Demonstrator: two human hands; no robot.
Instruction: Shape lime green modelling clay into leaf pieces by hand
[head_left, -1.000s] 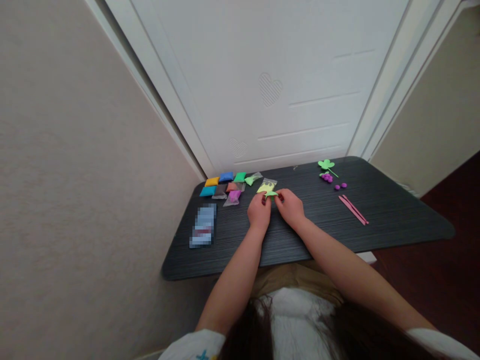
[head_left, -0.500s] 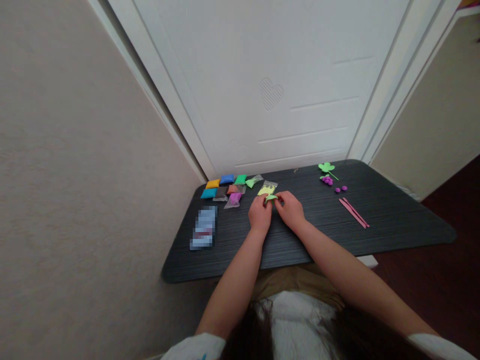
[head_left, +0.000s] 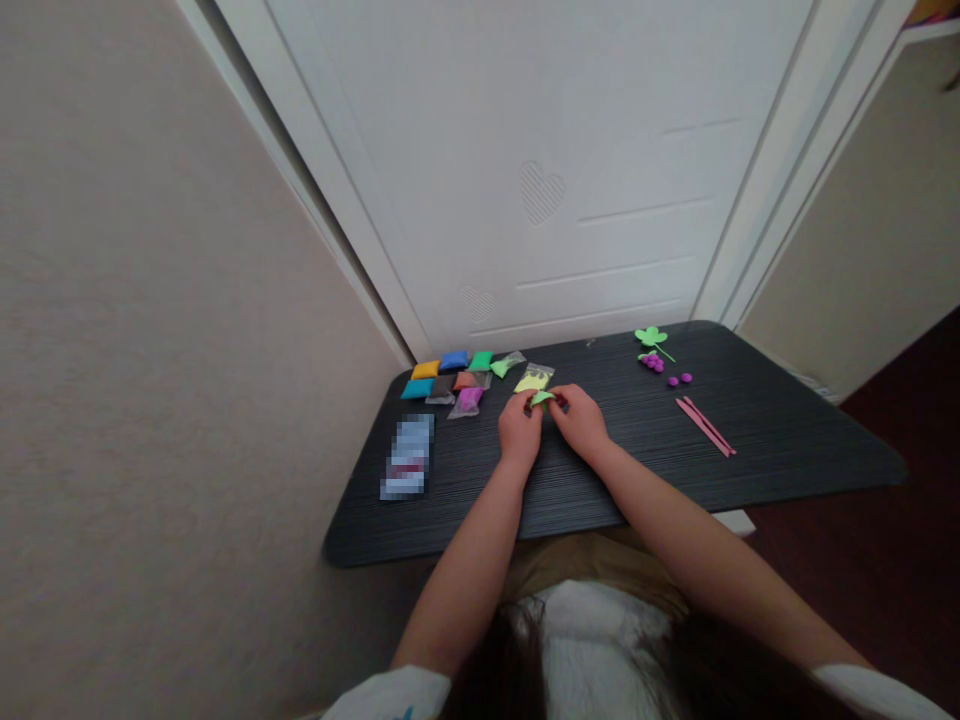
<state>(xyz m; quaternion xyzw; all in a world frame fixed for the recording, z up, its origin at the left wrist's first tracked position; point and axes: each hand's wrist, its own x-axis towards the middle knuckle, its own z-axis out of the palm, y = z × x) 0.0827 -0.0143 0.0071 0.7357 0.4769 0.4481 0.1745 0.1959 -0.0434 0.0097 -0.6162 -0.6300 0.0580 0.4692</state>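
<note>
My left hand (head_left: pixel 520 430) and my right hand (head_left: pixel 582 420) meet over the middle of the table. Both pinch a small light green piece of modelling clay (head_left: pixel 541 398) between their fingertips. The piece looks flat and pointed, like a leaf, and the fingers cover part of it. Just beyond the hands lies a clear bag with yellow-green contents (head_left: pixel 534 378). At the far right, a green clay clover (head_left: pixel 651 337) with a thin stem rests by a cluster of purple clay balls (head_left: pixel 653 363). Two loose purple balls (head_left: pixel 679 380) lie near the cluster.
Several clay packets, among them a blue packet (head_left: pixel 454 360) and an opened magenta packet (head_left: pixel 469 401), sit at the back left of the dark table (head_left: pixel 465 520). A blurred-out flat object (head_left: pixel 409 457) is at the left. Pink tools (head_left: pixel 705 427) lie at the right.
The green clay piece is tilted slightly differently between the fingertips, showing a little more of its face. Both hands stay in nearly the same place.
</note>
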